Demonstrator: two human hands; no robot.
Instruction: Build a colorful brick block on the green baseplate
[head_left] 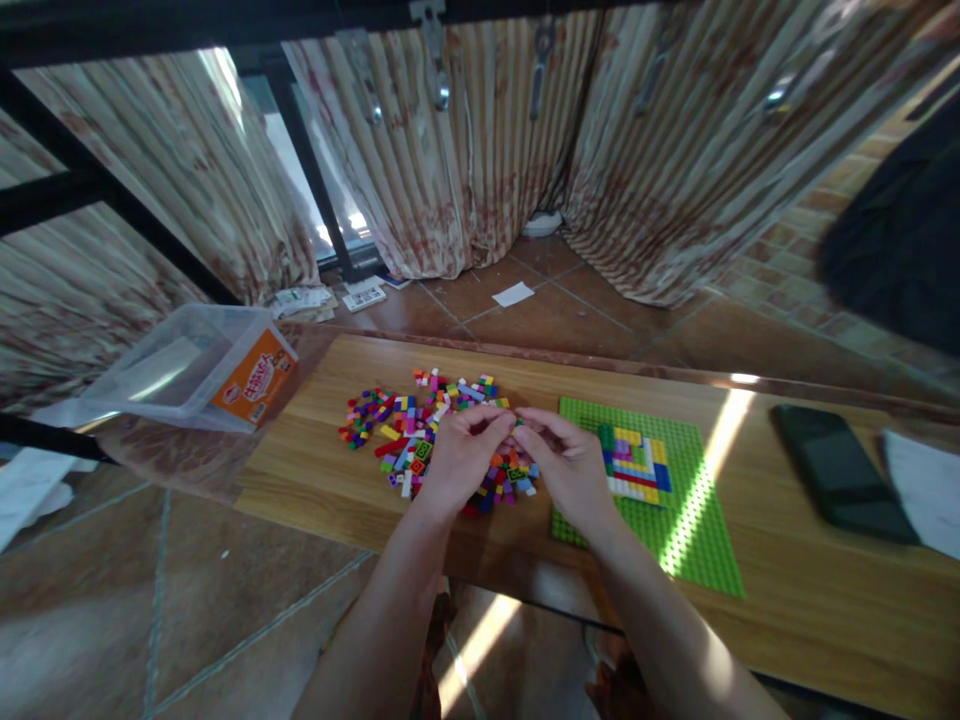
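Over the brick pile, my left hand [472, 445] and my right hand [564, 460] meet with thumbs and forefingers pinched together. Between their fingertips shows a tiny bit of a green toy brick [518, 422], mostly covered by the fingers. Loose toy bricks [409, 425] in many colours lie spread beneath and left of my hands. Just right of my right hand is a green studded baseplate [694, 530]. On it sits a low, flat build of coloured bricks [637, 465], with white, yellow, red, blue and green pieces; my right hand hides part of its left side.
The wooden table [300, 470] carries all this. A clear plastic box [172, 400] with an orange label stands beyond its left end. A dark phone [836, 470] and a white paper [926, 490] lie at the right. Curtains [465, 150] hang behind, above a tiled floor.
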